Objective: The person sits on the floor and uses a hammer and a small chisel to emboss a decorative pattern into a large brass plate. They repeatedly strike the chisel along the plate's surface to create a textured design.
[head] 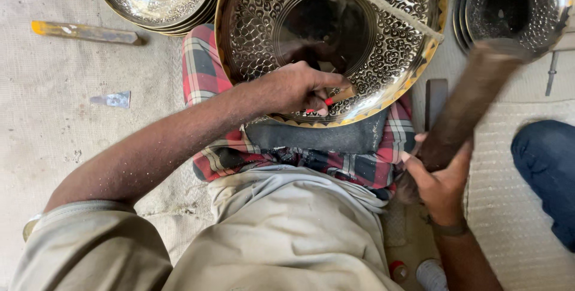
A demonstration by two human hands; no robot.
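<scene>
The engraved brass plate (383, 45) is resting on the person's lap, the left hand (293, 90) pinching a small chisel (341, 94) against it, the right hand (440, 183) gripping a wooden mallet (473, 102), risking a slipped, gouging strike

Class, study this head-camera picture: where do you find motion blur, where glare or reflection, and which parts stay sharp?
In the head view, the wooden mallet in the right hand is smeared by motion blur; the engraved brass plate is sharp, its dark centre mirror-like with bright glints on the pattern; the left hand and its small tool are in focus; the light is soft, with faint shadows.
</scene>
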